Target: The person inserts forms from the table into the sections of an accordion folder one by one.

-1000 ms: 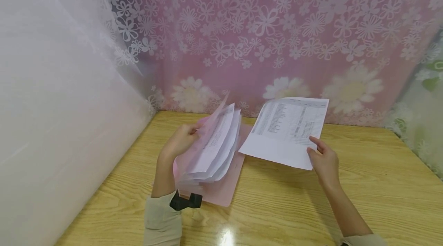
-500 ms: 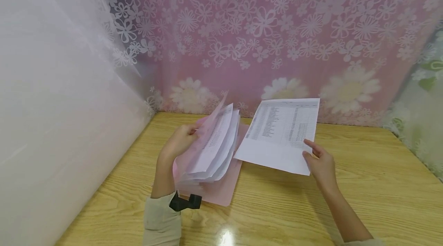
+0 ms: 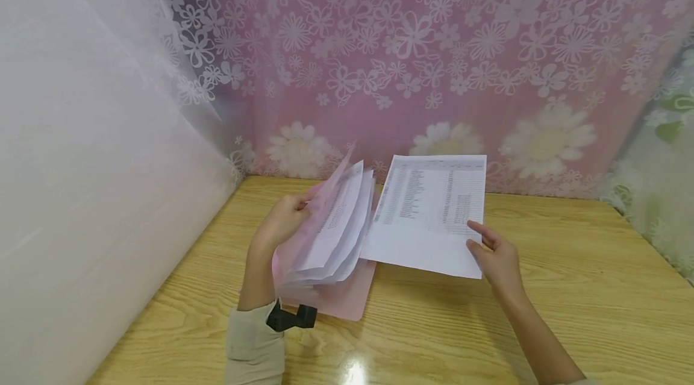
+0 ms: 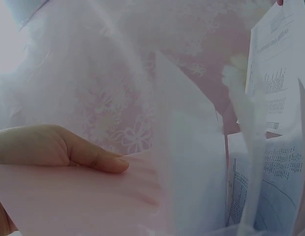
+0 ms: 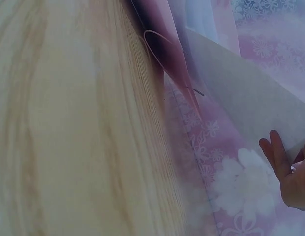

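Note:
A pink folder (image 3: pixel 347 297) stands half open on the wooden table, several printed sheets (image 3: pixel 338 219) fanned inside it. My left hand (image 3: pixel 282 222) grips its raised pink cover; in the left wrist view the thumb of that hand (image 4: pixel 59 147) lies over the cover (image 4: pixel 83 196). My right hand (image 3: pixel 496 258) pinches the right edge of one loose printed sheet (image 3: pixel 423 240), which is held tilted above the table. The sheet's left edge meets the folder's right side. In the right wrist view fingers of the right hand (image 5: pixel 292 172) show behind the sheet's blank back (image 5: pixel 241 88).
The wooden table (image 3: pixel 585 276) runs under both arms. A pink floral curtain (image 3: pixel 423 59) hangs along its back edge, and a white sheet-like drape (image 3: pixel 108 162) borders the left. A black wrist mount (image 3: pixel 293 316) sits on the left cuff.
My right hand has moved left and slightly down with the loose sheet, bringing it closer to the folder. The left hand and the folder have stayed almost still.

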Motion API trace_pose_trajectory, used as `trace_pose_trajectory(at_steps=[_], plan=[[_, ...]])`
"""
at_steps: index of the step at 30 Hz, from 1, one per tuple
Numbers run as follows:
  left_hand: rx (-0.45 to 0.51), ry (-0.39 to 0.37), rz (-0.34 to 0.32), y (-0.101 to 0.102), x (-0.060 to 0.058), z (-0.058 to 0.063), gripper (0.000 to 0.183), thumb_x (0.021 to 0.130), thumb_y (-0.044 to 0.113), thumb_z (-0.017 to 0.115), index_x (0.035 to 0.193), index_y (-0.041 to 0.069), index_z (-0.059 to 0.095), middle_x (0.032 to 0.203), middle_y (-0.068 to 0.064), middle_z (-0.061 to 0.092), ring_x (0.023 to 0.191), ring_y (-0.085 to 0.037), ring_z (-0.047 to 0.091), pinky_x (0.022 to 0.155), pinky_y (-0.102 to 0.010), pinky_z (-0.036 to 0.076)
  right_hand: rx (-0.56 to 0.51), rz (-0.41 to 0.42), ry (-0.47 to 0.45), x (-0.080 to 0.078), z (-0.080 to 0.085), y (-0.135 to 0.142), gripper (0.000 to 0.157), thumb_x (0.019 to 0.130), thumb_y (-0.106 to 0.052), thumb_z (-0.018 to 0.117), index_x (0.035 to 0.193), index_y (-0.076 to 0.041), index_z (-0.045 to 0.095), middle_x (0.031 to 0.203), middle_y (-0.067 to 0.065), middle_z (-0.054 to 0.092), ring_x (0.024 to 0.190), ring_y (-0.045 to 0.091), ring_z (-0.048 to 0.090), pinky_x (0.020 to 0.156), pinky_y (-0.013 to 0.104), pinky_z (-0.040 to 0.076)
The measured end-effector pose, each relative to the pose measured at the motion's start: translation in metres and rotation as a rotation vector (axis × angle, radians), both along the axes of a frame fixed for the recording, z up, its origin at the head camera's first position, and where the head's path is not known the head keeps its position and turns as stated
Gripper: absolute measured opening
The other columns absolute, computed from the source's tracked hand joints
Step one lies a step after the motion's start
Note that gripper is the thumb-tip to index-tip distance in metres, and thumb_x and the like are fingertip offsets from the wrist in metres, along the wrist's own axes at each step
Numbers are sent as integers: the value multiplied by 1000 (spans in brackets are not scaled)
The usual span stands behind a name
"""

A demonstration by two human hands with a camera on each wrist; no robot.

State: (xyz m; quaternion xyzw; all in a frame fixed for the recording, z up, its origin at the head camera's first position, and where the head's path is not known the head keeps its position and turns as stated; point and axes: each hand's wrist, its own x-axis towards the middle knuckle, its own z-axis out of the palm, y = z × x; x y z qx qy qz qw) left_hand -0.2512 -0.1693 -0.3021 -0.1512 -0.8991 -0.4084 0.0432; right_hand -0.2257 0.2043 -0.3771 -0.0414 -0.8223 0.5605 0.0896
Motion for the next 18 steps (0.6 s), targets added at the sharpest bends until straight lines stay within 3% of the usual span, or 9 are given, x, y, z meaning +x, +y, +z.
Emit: trace_pose_trajectory(at_steps=[2, 4, 8, 13, 18], plan=[[7, -1, 3, 1, 0, 1, 40, 88, -1, 44, 126, -10, 49, 124, -22, 52, 95, -25, 51, 78, -37, 43, -12, 19, -18, 1, 1, -2, 45, 94, -15, 51, 137, -4, 42, 140, 26, 30, 92, 18, 58, 65, 14, 45], [16, -9, 11, 2, 1, 1, 39, 88, 0, 45, 126, -10, 49, 123, -21, 52, 98, -24, 51, 81, -39, 44, -46, 39, -42, 2, 1, -4, 46, 94, -14, 50, 138, -3, 41, 137, 27, 34, 102, 26, 55, 69, 17, 47], [27, -18, 24, 3, 2, 0, 40, 88, 0, 44, 127, -9, 49, 123, -21, 53, 99, -24, 52, 81, -39, 44, -101, 82, -79, 3, 1, -8, 46, 95, -11, 49, 139, -1, 38, 137, 28, 35, 106, 30, 53, 76, 24, 48], [32, -1, 32, 4, 3, 0, 41, 87, -2, 42, 127, -8, 49, 122, -21, 53, 96, -25, 52, 78, -37, 43, -118, 120, -106, 5, 2, -9, 47, 95, -9, 49, 139, -1, 36, 147, 23, 15, 130, 35, 22, 95, 36, 33], [35, 5, 36, 4, 3, 1, 42, 87, -2, 42, 128, -7, 49, 122, -21, 53, 99, -26, 53, 79, -38, 44, -143, 144, -120, 7, 2, -12, 47, 94, -8, 49, 139, 0, 36, 147, 22, 14, 132, 35, 13, 97, 40, 29]])
